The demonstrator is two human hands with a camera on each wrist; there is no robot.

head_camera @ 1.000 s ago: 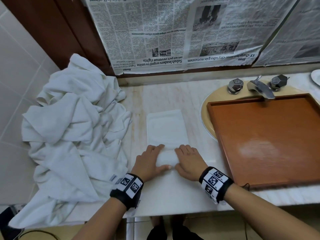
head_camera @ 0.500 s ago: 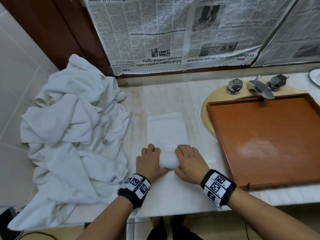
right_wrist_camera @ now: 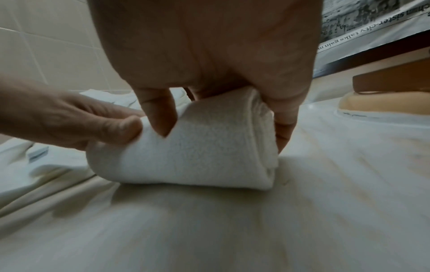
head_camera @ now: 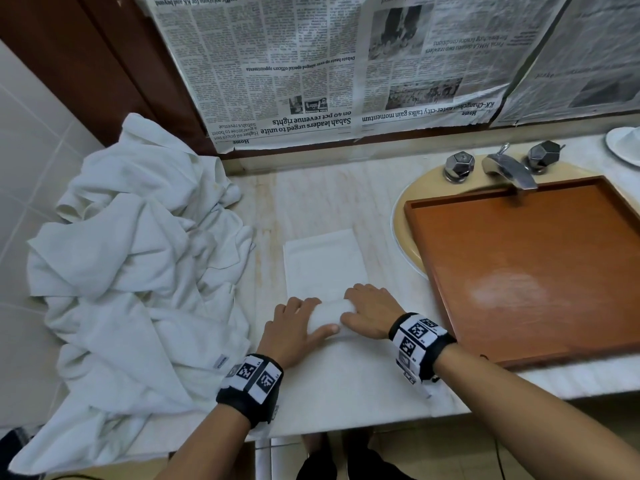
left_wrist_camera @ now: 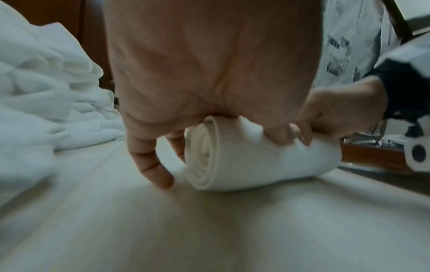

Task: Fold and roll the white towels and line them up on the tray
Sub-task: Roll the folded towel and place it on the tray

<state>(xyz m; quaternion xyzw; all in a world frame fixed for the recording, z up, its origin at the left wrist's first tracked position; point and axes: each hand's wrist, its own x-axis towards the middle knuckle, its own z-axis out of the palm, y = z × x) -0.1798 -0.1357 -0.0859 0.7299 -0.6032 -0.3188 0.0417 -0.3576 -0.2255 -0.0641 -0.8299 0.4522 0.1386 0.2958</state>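
Note:
A folded white towel (head_camera: 323, 263) lies lengthwise on the marble counter, its near end wound into a roll (head_camera: 330, 315). Both hands lie over that roll with fingers curled round it: my left hand (head_camera: 298, 322) on its left end, my right hand (head_camera: 372, 311) on its right end. The left wrist view shows the spiral end of the roll (left_wrist_camera: 232, 156) under my left hand (left_wrist_camera: 209, 117). In the right wrist view the roll (right_wrist_camera: 193, 152) sits under my right hand (right_wrist_camera: 216, 103). The wooden tray (head_camera: 588, 202) lies over the sink to the right, with nothing on it.
A big heap of crumpled white towels (head_camera: 131, 271) covers the counter's left side. Chrome tap (head_camera: 509, 169) and two knobs stand behind the tray. Newspaper (head_camera: 329, 64) covers the wall behind. A white dish (head_camera: 625, 147) is at the far right edge.
The roll has grown thicker and moved away from me along the towel. Both hands went forward with it, and less flat towel shows beyond them.

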